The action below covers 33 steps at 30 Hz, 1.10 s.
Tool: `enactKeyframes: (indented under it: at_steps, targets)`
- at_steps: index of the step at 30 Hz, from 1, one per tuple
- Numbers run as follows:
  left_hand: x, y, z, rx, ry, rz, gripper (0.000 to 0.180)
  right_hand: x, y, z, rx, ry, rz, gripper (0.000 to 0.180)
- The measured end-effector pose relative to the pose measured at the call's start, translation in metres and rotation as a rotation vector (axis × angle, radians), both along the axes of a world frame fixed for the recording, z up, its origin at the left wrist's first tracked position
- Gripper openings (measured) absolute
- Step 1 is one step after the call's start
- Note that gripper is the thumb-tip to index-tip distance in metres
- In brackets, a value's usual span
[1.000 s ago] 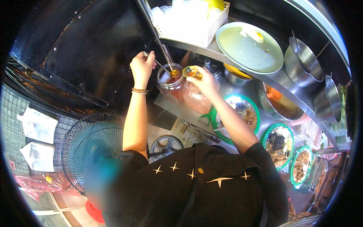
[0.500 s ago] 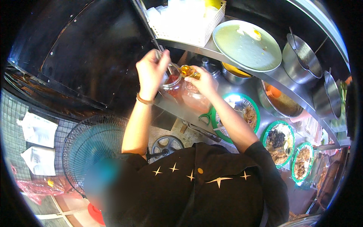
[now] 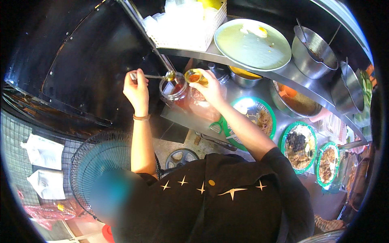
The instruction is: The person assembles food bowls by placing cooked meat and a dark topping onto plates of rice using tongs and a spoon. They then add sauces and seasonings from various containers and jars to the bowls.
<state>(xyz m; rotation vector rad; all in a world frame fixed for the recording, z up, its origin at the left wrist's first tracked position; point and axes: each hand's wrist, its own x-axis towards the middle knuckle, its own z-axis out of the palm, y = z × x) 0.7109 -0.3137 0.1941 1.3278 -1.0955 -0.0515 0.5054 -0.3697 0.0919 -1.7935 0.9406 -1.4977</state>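
Note:
My left hand (image 3: 136,91) grips the handle of a metal spoon (image 3: 156,76). The spoon's bowl is over the mouth of a clear glass jar (image 3: 173,96) with something red inside. My right hand (image 3: 210,90) holds a small yellowish cup (image 3: 189,74), tilted so that its orange-red contents show, close beside the spoon's bowl. Below my right hand stands a second clear jar (image 3: 202,106) with pinkish contents, partly hidden by the hand. A dark-lidded container (image 3: 219,73) is just behind.
On the shelf above are a white basket (image 3: 210,36) of clear plastic items, a large pale plate (image 3: 259,48) and metal pots (image 3: 316,67). Green-rimmed plates (image 3: 274,117) of food line the counter at right. A black fan (image 3: 95,146) stands at lower left.
My left hand has moved left and down, drawing the spoon up out of the jar and nearly level. The cup in my right hand has shifted slightly left. The whole view has shifted a little.

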Motion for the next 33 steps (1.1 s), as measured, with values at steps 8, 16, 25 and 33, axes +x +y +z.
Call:
enactKeyframes:
  at_steps: [8, 16, 25, 33]
  targets:
    - [0.006, -0.017, -0.085, 0.312, -0.549, 0.001, 0.016, -0.065, 0.047, 0.040, 0.024, -0.022, 0.079, 0.055]
    - [-0.134, 0.022, 0.003, 0.130, -0.646, -0.363, 0.015, -0.201, 0.131, 0.059, 0.152, 0.114, -0.041, 0.059]
    - [-0.384, 0.081, -0.006, 0.315, -0.879, -1.348, 0.064, -0.326, 0.247, 0.004, 0.307, 0.074, -0.413, 0.053]
    - [-0.491, 0.122, -0.044, 0.319, -1.057, -1.595, 0.057, -0.388, 0.316, -0.033, 0.311, 0.082, -0.732, 0.054]
